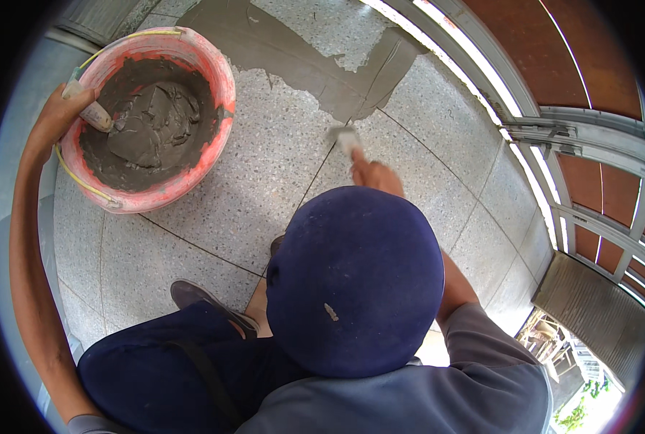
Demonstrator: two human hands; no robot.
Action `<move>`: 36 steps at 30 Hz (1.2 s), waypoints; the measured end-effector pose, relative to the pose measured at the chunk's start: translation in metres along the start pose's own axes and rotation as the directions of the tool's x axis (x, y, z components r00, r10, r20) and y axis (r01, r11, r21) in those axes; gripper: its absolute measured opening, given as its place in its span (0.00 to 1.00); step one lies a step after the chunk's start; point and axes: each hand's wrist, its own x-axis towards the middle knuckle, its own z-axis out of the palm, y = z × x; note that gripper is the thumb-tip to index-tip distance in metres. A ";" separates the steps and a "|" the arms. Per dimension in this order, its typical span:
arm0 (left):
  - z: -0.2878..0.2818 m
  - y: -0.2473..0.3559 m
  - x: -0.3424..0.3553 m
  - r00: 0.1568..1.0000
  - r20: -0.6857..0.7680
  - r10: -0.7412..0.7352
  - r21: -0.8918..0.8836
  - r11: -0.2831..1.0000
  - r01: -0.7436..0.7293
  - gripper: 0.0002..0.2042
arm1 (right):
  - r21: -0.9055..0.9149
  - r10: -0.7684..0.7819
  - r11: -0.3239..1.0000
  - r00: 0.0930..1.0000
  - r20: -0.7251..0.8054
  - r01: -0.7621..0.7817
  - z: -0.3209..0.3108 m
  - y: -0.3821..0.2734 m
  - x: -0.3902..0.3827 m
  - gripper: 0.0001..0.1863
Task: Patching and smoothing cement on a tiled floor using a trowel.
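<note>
A red bucket [225,119] of wet grey mortar [152,130] stands at the upper left. My left hand [58,119] is closed at its left rim, around a pale, mortar-stained handle [94,114] that points into the bucket. What that handle belongs to is unclear. My right hand [376,176] grips a small trowel [347,137], blurred by motion, just below the spread mortar on the floor. Wet grey mortar [300,61] forms an irregular smooth patch across the speckled tiles [264,145].
My blue-trousered knee [355,289] fills the middle, hiding part of my right forearm. My sandalled foot [206,300] rests at lower left. A metal-framed gate with brown panels [597,65] runs along the right, beside a ridged grey board [590,311].
</note>
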 end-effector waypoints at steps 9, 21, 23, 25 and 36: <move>0.000 0.005 -0.002 1.000 -0.004 0.005 -0.008 1.000 -0.005 0.36 | -0.090 0.072 0.991 0.963 -0.261 -0.099 0.054 0.053 0.034 0.25; 0.000 0.012 -0.004 0.998 -0.017 0.057 -0.033 0.998 -0.057 0.33 | -0.094 0.201 0.971 0.963 -0.181 -0.220 0.029 0.058 0.027 0.18; -0.001 0.007 -0.012 0.998 -0.023 0.052 -0.030 0.998 -0.053 0.33 | -0.066 0.156 0.984 0.981 -0.116 -0.164 0.015 0.044 0.005 0.18; 0.000 0.010 -0.014 0.993 -0.106 0.058 0.038 0.998 -0.054 0.33 | 0.020 0.087 0.996 0.994 -0.059 -0.086 -0.010 0.049 0.006 0.18; -0.004 0.014 -0.016 0.996 -0.076 0.054 0.007 0.999 -0.053 0.33 | -0.002 0.133 0.991 0.984 -0.120 -0.134 0.002 0.050 0.033 0.17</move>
